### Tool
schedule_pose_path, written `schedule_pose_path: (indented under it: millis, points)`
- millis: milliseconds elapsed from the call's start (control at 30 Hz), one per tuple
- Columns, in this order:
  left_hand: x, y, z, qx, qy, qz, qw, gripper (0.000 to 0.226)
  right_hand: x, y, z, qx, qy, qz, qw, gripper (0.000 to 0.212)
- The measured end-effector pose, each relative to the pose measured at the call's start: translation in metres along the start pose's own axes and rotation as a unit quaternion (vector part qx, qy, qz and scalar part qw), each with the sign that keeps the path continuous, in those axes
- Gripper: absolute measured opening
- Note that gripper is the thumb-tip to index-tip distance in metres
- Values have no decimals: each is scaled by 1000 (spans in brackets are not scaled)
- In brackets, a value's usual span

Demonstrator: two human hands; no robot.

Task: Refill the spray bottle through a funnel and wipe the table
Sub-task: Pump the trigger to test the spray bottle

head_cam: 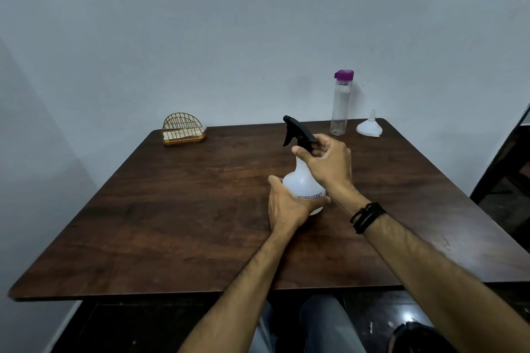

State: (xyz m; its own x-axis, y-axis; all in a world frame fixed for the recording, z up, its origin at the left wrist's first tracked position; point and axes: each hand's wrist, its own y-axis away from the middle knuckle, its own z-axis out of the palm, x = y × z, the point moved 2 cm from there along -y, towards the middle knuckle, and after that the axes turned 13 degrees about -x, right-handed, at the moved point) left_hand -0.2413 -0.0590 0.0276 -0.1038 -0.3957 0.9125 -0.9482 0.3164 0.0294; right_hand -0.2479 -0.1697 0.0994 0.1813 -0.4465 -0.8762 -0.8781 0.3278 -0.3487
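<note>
At desk (172, 209) centre: my left hand (286, 206) grips translucent white plastic spray bottle (302, 180), right hand (327, 162) pinches its black trigger cap (298, 130); cap on, white plastic funnel (369, 127) unused, refill and wiping all ahead.

Gold wire napkin holder (183, 129) with napkins at the far left corner, grey wall (200, 23) behind.

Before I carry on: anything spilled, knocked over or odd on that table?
Nothing stands out. The spray bottle stands upright in both hands, the water bottle is upright and capped, and the funnel rests mouth-down beside it, spout up. No liquid shows on the table.
</note>
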Motion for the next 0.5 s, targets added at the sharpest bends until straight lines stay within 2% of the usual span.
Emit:
schedule_pose_path:
  millis: [67,167,267,333,433,500]
  points:
    - [-1,0,-1,-4,16,0,1000,101,7,-5,2,-48,-61,7,997,30]
    - [-2,6,-3,-16,49,-2,999,97,16,-18,4,-147,-106,33,983,53]
    - [0,18,0,-52,93,-27,994,96,13,-28,2,-275,-148,91,946,49]
    - [4,25,7,-90,172,-63,979,101,10,-32,3,-342,-147,124,920,48]
    - [14,36,19,-148,300,-117,935,118,7,-32,8,-401,-111,198,887,57]
    - [20,43,24,-142,330,-137,923,120,6,-30,9,-425,-66,239,870,53]
